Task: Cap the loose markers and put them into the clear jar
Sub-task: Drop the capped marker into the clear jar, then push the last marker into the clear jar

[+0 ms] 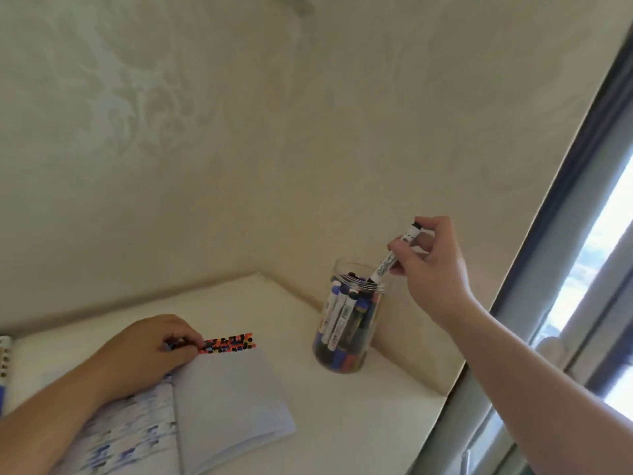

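right hand (432, 265) pinches marker (394, 252), tip dipping into jar (346, 323) mouth.

Spiral notebook (4, 358) cut by left edge; jar (346, 323) contents blurred.

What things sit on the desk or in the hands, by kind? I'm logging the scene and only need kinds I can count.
Clear jar: 1, markers inside too packed to count
Marker held over the jar by the right hand: 1
Open notebook: 1
Patterned strip under the left hand: 1
Total: 4
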### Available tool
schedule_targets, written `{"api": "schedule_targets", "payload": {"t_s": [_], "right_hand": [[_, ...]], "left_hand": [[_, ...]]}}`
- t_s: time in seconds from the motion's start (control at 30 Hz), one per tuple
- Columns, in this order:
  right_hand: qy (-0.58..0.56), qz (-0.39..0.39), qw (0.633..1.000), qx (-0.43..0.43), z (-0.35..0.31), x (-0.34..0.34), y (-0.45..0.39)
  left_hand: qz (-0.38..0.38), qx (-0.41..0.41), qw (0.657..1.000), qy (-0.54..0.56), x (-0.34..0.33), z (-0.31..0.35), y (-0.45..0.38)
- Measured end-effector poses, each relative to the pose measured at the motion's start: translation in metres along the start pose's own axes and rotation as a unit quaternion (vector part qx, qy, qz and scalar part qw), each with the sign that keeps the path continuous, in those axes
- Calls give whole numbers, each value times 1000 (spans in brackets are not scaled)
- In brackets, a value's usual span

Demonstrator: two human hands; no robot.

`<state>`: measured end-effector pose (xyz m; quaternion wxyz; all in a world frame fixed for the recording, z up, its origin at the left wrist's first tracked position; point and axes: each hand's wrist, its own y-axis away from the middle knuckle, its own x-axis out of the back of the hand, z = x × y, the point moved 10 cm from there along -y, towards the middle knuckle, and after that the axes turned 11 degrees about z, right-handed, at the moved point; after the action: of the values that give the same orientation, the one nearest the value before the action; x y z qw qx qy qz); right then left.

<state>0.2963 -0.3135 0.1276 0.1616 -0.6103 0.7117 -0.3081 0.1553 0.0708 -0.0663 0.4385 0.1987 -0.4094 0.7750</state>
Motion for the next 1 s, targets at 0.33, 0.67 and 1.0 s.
{"api": "schedule_targets", "payload": {"t_s": [0.33,0.67,1.0], "right_hand": [[122,-75,986,80,-23,-12,-1],[-15,7,1000,1,-15,1,-9],[44,-56,997,-18,-1,-13,-9]], "left_hand": [[4,16,1000,16,1,2,-2],[-2,33,999,27,1,-1,-1],[-1,37,999,28,-1,-3,-2]]}}
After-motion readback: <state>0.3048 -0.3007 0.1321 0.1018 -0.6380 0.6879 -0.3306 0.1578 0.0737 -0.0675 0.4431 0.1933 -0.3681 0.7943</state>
